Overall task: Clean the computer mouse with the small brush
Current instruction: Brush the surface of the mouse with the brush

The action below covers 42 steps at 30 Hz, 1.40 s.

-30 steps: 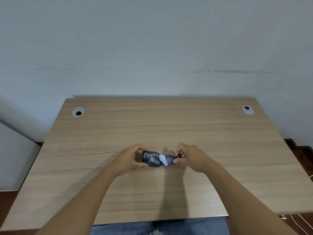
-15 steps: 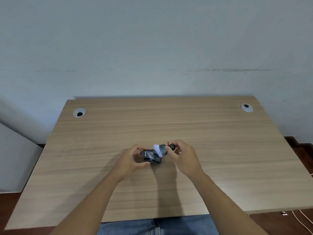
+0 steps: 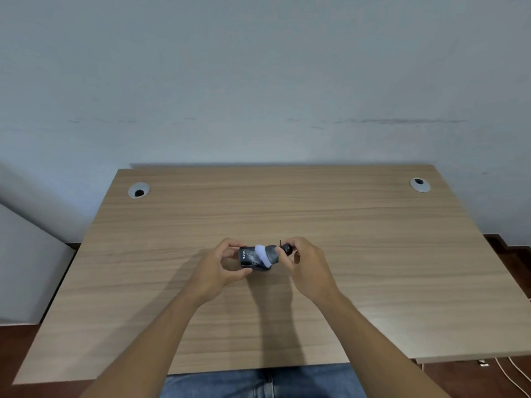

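Note:
A dark computer mouse (image 3: 249,258) with white lettering is held just above the middle of the wooden desk (image 3: 287,214). My left hand (image 3: 221,267) grips it from the left, thumb below and fingers over the top. My right hand (image 3: 306,267) holds a small brush (image 3: 273,253) by its dark handle. The brush's pale bristle tip (image 3: 263,254) lies against the top right of the mouse. The right part of the mouse is hidden behind the brush.
Two round cable grommets sit at the desk's back corners, left (image 3: 139,190) and right (image 3: 419,185). A pale wall rises right behind the desk. White cables (image 3: 514,372) lie on the floor at the lower right. My jeans (image 3: 258,382) show under the near edge.
The brush has moved from the mouse's right end up onto its top. Both hands lifted the mouse slightly and shifted a little away from me.

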Each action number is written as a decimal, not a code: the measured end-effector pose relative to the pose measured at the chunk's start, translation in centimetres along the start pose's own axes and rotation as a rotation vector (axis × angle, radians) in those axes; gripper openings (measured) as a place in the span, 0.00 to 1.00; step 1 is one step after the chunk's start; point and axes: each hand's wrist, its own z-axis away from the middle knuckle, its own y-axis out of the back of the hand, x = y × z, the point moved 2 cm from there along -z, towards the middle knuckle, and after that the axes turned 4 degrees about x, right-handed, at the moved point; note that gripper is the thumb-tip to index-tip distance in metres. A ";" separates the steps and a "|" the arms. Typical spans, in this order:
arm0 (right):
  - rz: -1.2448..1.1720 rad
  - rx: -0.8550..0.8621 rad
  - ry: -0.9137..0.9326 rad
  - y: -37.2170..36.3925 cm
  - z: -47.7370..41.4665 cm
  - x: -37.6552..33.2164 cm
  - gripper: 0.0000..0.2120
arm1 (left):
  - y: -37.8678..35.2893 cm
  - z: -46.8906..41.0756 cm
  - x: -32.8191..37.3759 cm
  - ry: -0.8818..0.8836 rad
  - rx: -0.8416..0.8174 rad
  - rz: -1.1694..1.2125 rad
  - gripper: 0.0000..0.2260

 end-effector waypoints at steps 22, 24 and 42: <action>-0.115 0.037 -0.083 -0.5 0.2 -0.9 0.07 | 0.6 0.7 1.1 0.076 0.092 0.071 0.20; -0.092 0.019 -0.105 -0.9 0.3 -0.7 0.07 | 0.4 0.6 1.3 0.070 0.083 0.064 0.21; 0.005 0.113 -0.237 0.0 0.6 1.4 0.10 | 0.5 1.2 1.7 0.055 -0.001 0.124 0.22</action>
